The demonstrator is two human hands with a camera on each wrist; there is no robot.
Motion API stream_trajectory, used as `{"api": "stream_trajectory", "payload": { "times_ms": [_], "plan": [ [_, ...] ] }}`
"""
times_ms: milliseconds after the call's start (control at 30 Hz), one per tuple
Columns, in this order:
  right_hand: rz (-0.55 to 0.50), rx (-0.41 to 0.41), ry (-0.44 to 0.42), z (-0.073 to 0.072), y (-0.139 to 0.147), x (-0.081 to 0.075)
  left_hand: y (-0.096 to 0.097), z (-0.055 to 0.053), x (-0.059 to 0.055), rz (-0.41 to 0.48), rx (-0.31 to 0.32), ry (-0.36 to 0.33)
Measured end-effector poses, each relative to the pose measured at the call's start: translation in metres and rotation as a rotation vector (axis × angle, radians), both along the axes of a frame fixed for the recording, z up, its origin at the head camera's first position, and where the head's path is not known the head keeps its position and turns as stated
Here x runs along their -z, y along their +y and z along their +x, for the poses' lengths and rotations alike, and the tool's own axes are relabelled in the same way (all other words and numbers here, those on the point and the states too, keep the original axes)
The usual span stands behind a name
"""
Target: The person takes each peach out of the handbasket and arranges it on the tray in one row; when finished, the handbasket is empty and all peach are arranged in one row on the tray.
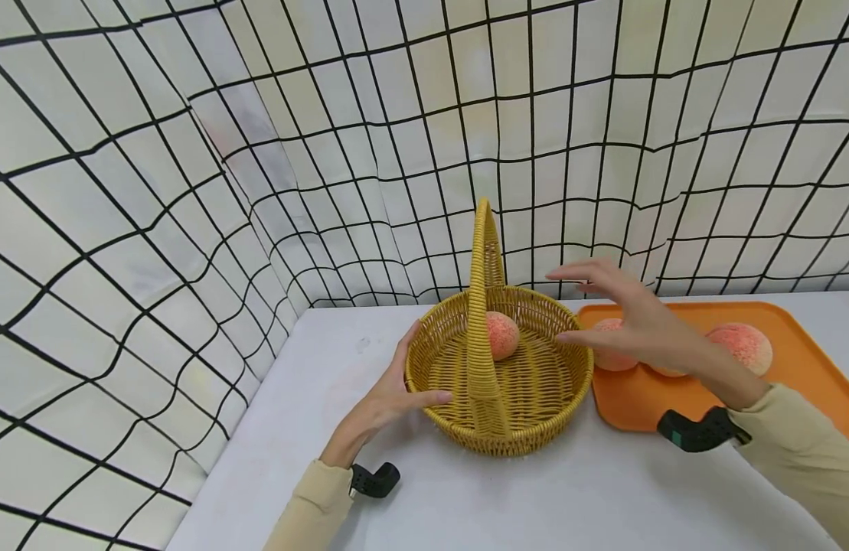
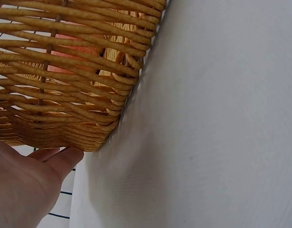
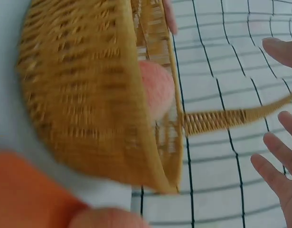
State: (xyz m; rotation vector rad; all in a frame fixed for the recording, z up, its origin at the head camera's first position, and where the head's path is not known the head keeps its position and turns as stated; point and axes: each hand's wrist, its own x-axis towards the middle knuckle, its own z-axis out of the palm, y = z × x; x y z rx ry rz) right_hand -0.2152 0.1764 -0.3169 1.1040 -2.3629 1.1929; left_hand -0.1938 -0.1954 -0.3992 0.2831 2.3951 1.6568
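A yellow-brown wicker basket (image 1: 534, 394) with a tall arched handle stands on the white table. Inside it lies one pink peach (image 1: 504, 337), partly behind the handle. My left hand (image 1: 383, 402) holds the basket's left side, thumb over the rim and fingers against the outer wall. In the left wrist view, fingertips (image 2: 70, 156) touch the weave. My right hand (image 1: 638, 321) hovers above the gap between basket and tray, thumb and fingers spread, nothing between them. Beneath it on the orange tray (image 1: 627, 402) sits a peach (image 1: 613, 358), partly covered by the hand.
Farther right on the tray rests another peach (image 1: 744, 348), and a third (image 1: 665, 372) is mostly hidden under my right hand. A white sheet wall with black netting (image 1: 410, 138) rises along the table's back and left.
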Motion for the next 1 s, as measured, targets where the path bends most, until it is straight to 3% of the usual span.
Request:
{"api": "stream_trajectory", "payload": {
  "times_ms": [233, 500, 767, 1000],
  "plan": [
    [-0.054, -0.095, -0.139, -0.023, -0.045, 0.020, 0.002, 0.001, 0.001, 0.000, 0.005, -0.013],
    [0.002, -0.063, -0.222, -0.040, -0.066, 0.032, 0.000, 0.000, 0.000, -0.001, 0.003, -0.003],
    [0.065, -0.038, -0.225, -0.049, -0.073, 0.046, 0.000, -0.001, 0.001, -0.004, 0.008, -0.003],
    [0.126, -0.045, -0.244, -0.048, -0.079, 0.054, 0.000, 0.001, -0.001, -0.005, 0.009, 0.001]
  ]
}}
